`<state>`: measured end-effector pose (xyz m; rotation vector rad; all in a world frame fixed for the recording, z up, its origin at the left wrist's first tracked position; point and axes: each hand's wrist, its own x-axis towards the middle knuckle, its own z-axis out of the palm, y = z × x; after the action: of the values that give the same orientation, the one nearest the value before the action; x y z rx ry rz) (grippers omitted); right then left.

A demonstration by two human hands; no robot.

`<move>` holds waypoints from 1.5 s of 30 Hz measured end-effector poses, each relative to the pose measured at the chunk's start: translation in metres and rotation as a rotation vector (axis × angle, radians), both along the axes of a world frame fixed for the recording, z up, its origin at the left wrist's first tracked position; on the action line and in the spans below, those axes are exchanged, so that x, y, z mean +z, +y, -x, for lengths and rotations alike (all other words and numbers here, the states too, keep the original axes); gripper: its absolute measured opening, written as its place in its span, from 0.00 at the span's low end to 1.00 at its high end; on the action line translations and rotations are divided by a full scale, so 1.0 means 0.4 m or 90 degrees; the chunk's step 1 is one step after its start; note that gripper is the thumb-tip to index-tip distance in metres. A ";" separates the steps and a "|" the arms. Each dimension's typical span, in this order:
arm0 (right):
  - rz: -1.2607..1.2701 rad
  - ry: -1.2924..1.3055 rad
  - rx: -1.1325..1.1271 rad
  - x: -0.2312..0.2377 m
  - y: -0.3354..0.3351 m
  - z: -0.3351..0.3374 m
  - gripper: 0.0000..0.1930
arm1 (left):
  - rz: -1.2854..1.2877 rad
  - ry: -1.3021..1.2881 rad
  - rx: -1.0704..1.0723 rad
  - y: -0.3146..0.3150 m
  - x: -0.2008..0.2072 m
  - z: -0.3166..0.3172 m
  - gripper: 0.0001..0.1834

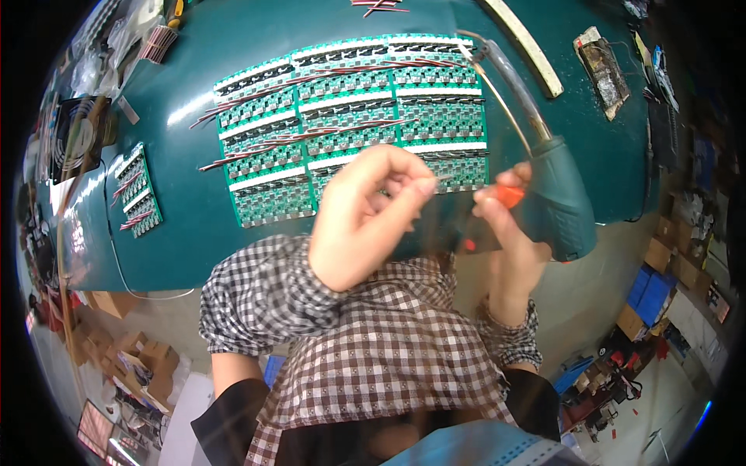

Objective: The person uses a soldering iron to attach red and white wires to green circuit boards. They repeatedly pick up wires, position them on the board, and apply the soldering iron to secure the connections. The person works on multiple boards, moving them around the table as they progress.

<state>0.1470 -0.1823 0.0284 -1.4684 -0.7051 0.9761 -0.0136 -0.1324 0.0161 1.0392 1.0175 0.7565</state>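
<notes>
A green surface [175, 260] carries a large grid of circuit boards [272, 208], three columns wide, spread in front of the person; by the look of it, work across the grid is only partway along. On the right, a soldering tool [565, 206] with a green handle stands over the surface, its tip up near the grid's upper right corner. The left hand [365, 221] is above the grid's lower edge, hiding part of the lowest row, its fingers pinched on what seems a thin strand [444, 179], blurred. The right hand [514, 242] is at the tool's handle, thumb and fingers closed on an orange part [510, 195]; whether that belongs to the tool is unclear. Well apart at left lies a smaller board panel [143, 199], already bearing short wires in two groups. On the grid, red and dark upper wires [291, 81] cross all three columns, while lower wires [268, 143] reach only just into the right column. The lowest row shows none where visible, so that stretch appears left to do. Whether any wire end is fixed is too small to tell. Spare wires [379, 8] lie beyond the grid.
</notes>
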 end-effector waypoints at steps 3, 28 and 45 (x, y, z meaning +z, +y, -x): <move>-0.055 0.094 0.012 -0.001 -0.025 -0.059 0.17 | -0.035 0.058 -0.015 0.046 -0.013 0.053 0.06; 0.016 0.063 0.063 0.008 -0.076 -0.199 0.28 | -0.435 0.422 -0.126 0.186 -0.073 -0.032 0.03; 0.067 0.076 0.061 0.014 -0.083 -0.185 0.26 | -0.402 0.414 -0.148 0.198 -0.066 -0.034 0.02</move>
<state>0.2212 -0.2156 0.0342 -1.4649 -0.6500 1.1802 0.0002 -0.0532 -0.0101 2.0017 1.1950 0.5592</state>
